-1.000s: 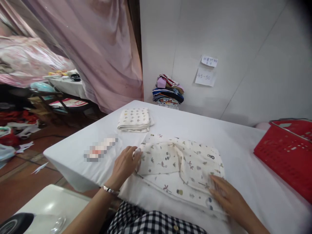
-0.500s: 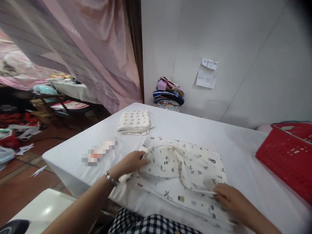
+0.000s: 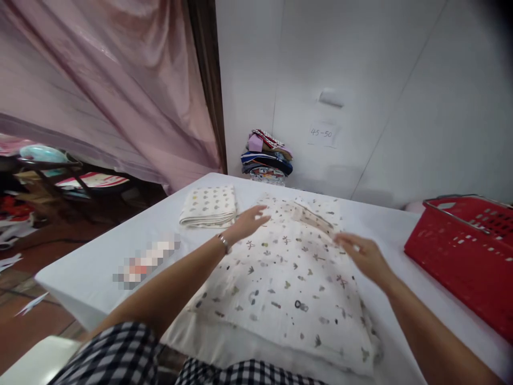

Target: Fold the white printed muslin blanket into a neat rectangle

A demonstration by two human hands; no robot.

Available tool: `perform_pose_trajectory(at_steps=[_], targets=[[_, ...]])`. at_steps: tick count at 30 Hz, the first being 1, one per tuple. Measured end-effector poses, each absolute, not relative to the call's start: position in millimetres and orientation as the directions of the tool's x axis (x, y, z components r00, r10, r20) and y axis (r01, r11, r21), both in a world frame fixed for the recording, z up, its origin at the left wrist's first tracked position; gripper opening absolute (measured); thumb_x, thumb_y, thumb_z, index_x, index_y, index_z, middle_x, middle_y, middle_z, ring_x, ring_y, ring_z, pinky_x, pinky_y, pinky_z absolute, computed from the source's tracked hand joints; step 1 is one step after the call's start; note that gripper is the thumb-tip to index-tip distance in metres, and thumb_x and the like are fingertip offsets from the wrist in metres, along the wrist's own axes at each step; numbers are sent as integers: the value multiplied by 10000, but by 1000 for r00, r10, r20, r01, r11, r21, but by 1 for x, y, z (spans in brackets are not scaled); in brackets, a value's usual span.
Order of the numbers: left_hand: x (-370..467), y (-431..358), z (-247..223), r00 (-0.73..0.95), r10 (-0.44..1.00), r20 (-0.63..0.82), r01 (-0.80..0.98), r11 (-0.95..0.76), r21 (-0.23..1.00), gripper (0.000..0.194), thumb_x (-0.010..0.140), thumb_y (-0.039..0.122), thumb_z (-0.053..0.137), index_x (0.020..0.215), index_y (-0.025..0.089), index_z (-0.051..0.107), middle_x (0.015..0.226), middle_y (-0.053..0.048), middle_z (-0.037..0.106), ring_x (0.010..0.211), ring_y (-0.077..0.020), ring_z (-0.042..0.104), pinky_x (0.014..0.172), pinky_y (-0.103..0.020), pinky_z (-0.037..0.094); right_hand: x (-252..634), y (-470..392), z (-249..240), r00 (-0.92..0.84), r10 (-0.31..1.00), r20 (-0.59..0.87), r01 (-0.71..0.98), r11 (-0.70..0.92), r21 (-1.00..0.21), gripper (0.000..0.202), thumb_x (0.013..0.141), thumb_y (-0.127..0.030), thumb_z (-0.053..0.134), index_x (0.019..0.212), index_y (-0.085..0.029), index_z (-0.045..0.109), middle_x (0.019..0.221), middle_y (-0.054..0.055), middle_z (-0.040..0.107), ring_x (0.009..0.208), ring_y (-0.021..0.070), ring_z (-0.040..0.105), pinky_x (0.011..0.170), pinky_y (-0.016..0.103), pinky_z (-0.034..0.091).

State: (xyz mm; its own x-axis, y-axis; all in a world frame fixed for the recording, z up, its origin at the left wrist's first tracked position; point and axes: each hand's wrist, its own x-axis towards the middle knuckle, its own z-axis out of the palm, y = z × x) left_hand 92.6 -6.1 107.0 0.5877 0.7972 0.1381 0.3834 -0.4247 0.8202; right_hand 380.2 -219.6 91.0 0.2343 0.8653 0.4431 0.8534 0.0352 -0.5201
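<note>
A white cloth (image 3: pixel 280 272) printed with small plants and animals lies spread over the near part of the table, its lower edge close to my body. Toward its far end a raised fold runs slantwise. My left hand (image 3: pixel 249 222), with a metal band on the wrist, is over the cloth's far left side, fingers apart. At the far right side is my right hand (image 3: pixel 363 259), fingers loosely extended at the end of the fold; whether the fingertips touch it is unclear. Left of the cloth sits a folded cloth (image 3: pixel 209 206) with a small repeated print.
A white-covered table (image 3: pixel 96 256) carries everything. A red plastic basket (image 3: pixel 460 262) stands at the right. At the left lies a pixelated item (image 3: pixel 146 262). Behind the table, a stack of folded fabrics (image 3: pixel 266 158) rests by the wall. A pink curtain (image 3: pixel 160 107) hangs at left.
The bunched printed cloth is now spread out, reaching farther across the table and covering the near side. Both hands have moved away from my body. The camera view has shifted slightly right.
</note>
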Motion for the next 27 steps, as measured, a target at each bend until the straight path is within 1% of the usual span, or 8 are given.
perform_pose_trajectory(at_steps=[3,6,9,13,17,21,24,27], targets=[[50,-34,72,628,775,68,576,-521,629,519,758,559,509,1150,223,562,1140,-82,603,907,-219,594,814,-332,459,357,-251,43,147,965,219,843,-7,-539,328,864,-414,431,1045,-243,645,1093,42,644,1019,214,586,890,368,480],[13,-68,54,685,719,114,583,-635,506,452,791,507,487,1140,229,566,1184,-65,580,1032,-226,553,904,-359,429,360,-275,13,251,943,217,855,-111,-507,372,859,-420,417,1093,-215,620,1189,61,588,1122,230,516,988,399,403],[-10,-108,42,727,671,147,563,-705,430,451,739,458,579,1136,245,571,1188,-67,576,1082,-251,526,956,-415,397,371,-289,-2,415,887,200,822,-272,-501,425,846,-450,402,1143,-204,578,1233,74,549,1136,242,494,966,393,408],[-21,-147,23,798,592,115,504,-759,411,518,635,330,699,1136,305,568,1203,-55,562,1099,-273,506,940,-431,411,376,-298,-9,546,834,80,744,-438,-504,508,806,-465,425,1224,-188,504,1056,73,621,889,213,590,788,328,462],[-19,-152,12,815,562,141,476,-787,392,360,710,242,626,1064,307,602,1142,-43,585,1051,-252,527,910,-424,426,374,-301,-10,606,796,-9,668,-515,-538,527,753,-468,482,1190,-176,525,780,16,641,709,191,585,680,299,432],[-14,-149,18,824,535,184,430,-803,412,255,771,243,565,1016,279,626,1072,-49,608,983,-222,556,868,-378,455,376,-306,-9,603,797,-39,639,-511,-575,320,723,-424,508,936,-212,618,642,-15,614,642,178,571,615,274,396],[-10,-150,32,816,536,216,413,-802,432,228,815,258,508,1010,260,625,1049,-54,615,965,-209,566,856,-355,464,378,-310,-5,561,827,-43,649,-471,-597,209,726,-379,474,673,-215,592,595,-14,596,619,166,549,587,260,375],[-5,-150,49,797,558,231,410,-780,472,242,881,304,405,993,252,613,995,-46,621,930,-186,574,823,-317,470,374,-313,-1,557,830,-18,624,-433,-651,261,745,-413,457,669,-208,601,604,-14,594,616,161,535,581,256,374]])
